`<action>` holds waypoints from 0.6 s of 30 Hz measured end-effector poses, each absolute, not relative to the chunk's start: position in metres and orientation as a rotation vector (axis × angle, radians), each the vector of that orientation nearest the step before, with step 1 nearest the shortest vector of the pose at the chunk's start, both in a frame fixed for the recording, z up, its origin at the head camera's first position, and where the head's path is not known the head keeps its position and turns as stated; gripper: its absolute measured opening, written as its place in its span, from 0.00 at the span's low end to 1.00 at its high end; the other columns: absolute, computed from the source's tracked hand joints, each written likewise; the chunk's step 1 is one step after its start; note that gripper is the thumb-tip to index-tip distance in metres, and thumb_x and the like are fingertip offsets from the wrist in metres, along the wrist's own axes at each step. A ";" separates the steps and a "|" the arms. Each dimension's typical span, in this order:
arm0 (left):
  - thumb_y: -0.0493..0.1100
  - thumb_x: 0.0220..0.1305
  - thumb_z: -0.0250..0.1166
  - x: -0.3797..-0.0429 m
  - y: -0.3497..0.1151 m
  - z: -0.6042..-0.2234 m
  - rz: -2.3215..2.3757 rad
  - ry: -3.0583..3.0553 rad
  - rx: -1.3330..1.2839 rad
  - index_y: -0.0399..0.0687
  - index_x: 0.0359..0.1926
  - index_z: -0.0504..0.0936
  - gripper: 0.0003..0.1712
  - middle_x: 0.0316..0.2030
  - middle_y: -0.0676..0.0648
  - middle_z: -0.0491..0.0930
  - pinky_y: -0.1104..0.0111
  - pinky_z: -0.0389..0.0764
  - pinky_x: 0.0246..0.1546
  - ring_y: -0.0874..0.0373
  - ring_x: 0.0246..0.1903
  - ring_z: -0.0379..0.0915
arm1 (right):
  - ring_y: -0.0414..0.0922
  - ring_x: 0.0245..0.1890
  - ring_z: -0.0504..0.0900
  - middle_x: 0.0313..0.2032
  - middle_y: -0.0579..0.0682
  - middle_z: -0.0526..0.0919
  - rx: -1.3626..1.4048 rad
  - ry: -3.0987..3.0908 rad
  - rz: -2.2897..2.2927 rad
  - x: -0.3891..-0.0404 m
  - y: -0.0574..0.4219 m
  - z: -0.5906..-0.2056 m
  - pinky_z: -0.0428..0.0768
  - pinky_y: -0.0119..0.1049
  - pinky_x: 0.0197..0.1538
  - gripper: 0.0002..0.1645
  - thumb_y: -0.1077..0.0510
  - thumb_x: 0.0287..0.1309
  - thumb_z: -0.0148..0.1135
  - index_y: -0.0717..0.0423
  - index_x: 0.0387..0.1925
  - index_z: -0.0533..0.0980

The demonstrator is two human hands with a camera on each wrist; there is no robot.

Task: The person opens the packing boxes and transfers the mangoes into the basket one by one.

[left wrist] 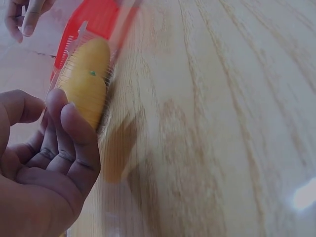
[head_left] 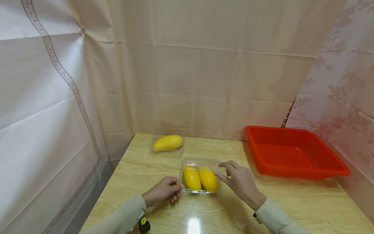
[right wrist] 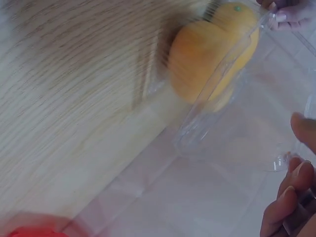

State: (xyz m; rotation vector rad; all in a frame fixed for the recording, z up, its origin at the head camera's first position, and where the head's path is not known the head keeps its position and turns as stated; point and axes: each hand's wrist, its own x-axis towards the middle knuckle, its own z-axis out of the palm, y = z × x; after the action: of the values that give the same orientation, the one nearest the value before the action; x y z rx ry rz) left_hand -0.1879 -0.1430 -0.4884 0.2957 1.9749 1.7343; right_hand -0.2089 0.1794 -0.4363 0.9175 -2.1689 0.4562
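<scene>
A clear plastic clamshell box (head_left: 199, 160) holds two yellow mangoes (head_left: 192, 178), lying side by side near the middle of the table. My left hand (head_left: 166, 191) is at its front left corner; in the left wrist view, thumb and forefinger pinch the rim beside a mango (left wrist: 85, 94). At the right side, my right hand (head_left: 240, 180) hovers by the lid with thumb and forefinger spread apart. The right wrist view shows the transparent lid (right wrist: 237, 138) raised at an angle, one corner close to those fingers; whether they touch it I cannot tell.
Behind, to the left, another clear box (head_left: 155, 149) contains one yellow mango (head_left: 168, 143). A red plastic basket (head_left: 301, 174) stands at the table's right back. Cloth curtains (head_left: 204, 81) hang around the wooden table (head_left: 292, 201).
</scene>
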 end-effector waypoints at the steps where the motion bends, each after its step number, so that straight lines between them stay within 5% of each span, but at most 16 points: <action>1: 0.41 0.77 0.60 -0.188 -0.143 -0.488 1.732 1.978 0.290 0.34 0.37 0.77 0.12 0.28 0.44 0.80 0.71 0.77 0.25 0.59 0.23 0.73 | 0.32 0.18 0.68 0.25 0.42 0.78 0.909 -2.156 0.475 -0.210 0.181 -0.436 0.66 0.22 0.19 0.34 0.31 0.71 0.52 0.55 0.39 0.85; 6: 0.41 0.76 0.60 -0.189 -0.143 -0.488 1.720 1.990 0.268 0.32 0.38 0.78 0.13 0.29 0.44 0.80 0.71 0.77 0.25 0.59 0.24 0.73 | 0.30 0.18 0.65 0.25 0.41 0.78 0.843 -2.169 0.549 -0.215 0.188 -0.432 0.67 0.23 0.19 0.31 0.33 0.71 0.52 0.54 0.37 0.85; 13: 0.42 0.76 0.60 -0.189 -0.142 -0.490 1.712 1.989 0.248 0.29 0.41 0.78 0.15 0.28 0.45 0.80 0.71 0.77 0.24 0.59 0.24 0.73 | 0.29 0.19 0.63 0.30 0.43 0.85 0.762 -2.264 0.676 -0.220 0.192 -0.430 0.67 0.25 0.20 0.07 0.58 0.56 0.76 0.54 0.36 0.85; 18: 0.43 0.77 0.59 -0.188 -0.142 -0.489 1.720 1.977 0.257 0.29 0.42 0.78 0.16 0.29 0.45 0.80 0.70 0.76 0.24 0.59 0.24 0.73 | 0.31 0.15 0.65 0.32 0.44 0.85 0.712 -2.332 0.889 -0.229 0.193 -0.429 0.69 0.28 0.17 0.06 0.63 0.59 0.74 0.54 0.39 0.85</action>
State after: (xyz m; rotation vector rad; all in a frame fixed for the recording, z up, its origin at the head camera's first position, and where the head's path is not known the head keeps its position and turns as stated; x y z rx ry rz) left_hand -0.1880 -0.1425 -0.4886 0.2568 1.9771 1.7196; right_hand -0.2293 0.1933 -0.4294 0.7118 -2.3324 0.8887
